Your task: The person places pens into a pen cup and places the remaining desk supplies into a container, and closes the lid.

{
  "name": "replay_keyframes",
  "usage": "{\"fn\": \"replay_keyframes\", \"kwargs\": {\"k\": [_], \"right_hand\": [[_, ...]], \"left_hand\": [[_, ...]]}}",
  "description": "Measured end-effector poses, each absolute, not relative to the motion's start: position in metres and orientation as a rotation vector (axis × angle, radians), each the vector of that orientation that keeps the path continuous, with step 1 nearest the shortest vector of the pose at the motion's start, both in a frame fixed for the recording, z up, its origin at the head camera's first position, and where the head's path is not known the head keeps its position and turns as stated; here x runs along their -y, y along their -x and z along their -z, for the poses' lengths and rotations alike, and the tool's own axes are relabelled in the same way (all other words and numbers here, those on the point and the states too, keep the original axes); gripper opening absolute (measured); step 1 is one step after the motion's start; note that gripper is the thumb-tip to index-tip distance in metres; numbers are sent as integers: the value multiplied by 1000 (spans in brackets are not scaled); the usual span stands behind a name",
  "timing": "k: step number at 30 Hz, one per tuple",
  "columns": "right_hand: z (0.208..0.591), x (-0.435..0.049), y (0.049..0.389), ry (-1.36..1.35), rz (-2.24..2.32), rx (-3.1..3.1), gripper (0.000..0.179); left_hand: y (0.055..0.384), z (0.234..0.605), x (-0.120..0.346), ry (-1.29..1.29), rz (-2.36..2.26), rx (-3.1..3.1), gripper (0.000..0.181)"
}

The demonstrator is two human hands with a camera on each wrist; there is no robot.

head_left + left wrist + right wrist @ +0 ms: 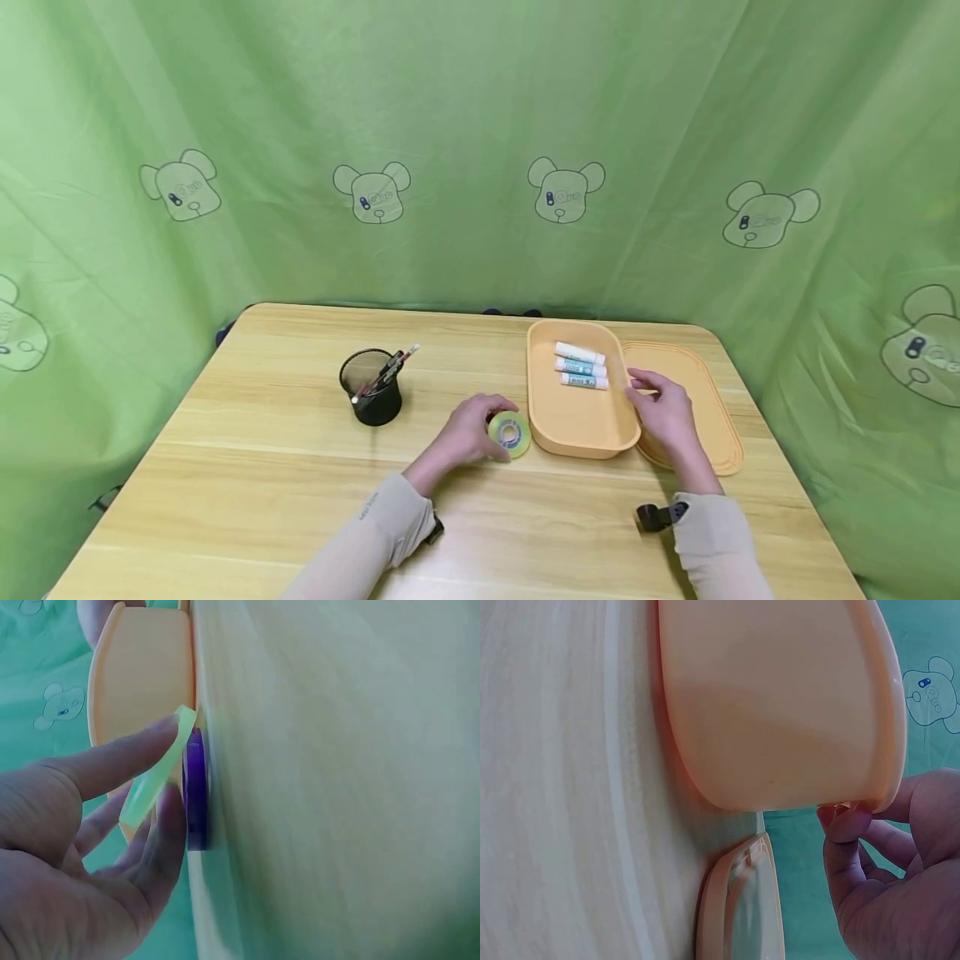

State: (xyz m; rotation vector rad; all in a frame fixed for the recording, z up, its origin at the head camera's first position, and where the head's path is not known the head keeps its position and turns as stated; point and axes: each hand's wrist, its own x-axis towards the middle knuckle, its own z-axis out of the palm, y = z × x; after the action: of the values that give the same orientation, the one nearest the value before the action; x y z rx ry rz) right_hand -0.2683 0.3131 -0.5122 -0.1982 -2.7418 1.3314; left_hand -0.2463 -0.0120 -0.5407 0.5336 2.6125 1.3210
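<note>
My left hand (pixel 471 429) pinches a yellow-green roll of tape (pixel 509 434), thumb on one edge and fingers on the other. In the left wrist view the tape roll (pixel 156 780) is tilted, just above a purple disc-like thing (pixel 196 795) on the table; its kind is unclear, and in the head view it is mostly hidden. Right of the tape stands a light orange box (pixel 581 417) holding three glue sticks (pixel 581 367). My right hand (pixel 663 408) grips the box's right rim between thumb and fingers, as the right wrist view also shows at the box wall (pixel 780 712).
An orange lid (pixel 712 400) lies on the table right of the box, partly behind my right hand. A black mesh pen cup (pixel 377 407) with pens and a pencil stands on the left. A green curtain (pixel 465 258) closes off the wooden table's (pixel 262 467) far side.
</note>
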Motion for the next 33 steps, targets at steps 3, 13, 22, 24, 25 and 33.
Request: {"fn": "replay_keyframes", "kwargs": {"k": [3, 13, 22, 24, 25, 33], "right_hand": [[513, -314, 269, 191, -1327, 2740, 42], [514, -314, 269, 193, -1335, 2733, 41], [514, -314, 269, 191, -1333, 2732, 41], [513, -315, 269, 186, -1329, 2733, 41], [513, -315, 269, 184, -1326, 2733, 41], [515, -315, 269, 177, -1329, 2730, 41]], "left_hand": [[247, 542, 16, -510, -1438, -2499, 74], [251, 539, 26, -291, -1737, -2200, 73], [256, 528, 30, -240, -1839, -2131, 74], [257, 525, 29, -226, -1865, -2106, 74], [258, 523, 29, -225, -1879, -2098, 74], [263, 510, 24, -247, -1982, -2006, 75]]}}
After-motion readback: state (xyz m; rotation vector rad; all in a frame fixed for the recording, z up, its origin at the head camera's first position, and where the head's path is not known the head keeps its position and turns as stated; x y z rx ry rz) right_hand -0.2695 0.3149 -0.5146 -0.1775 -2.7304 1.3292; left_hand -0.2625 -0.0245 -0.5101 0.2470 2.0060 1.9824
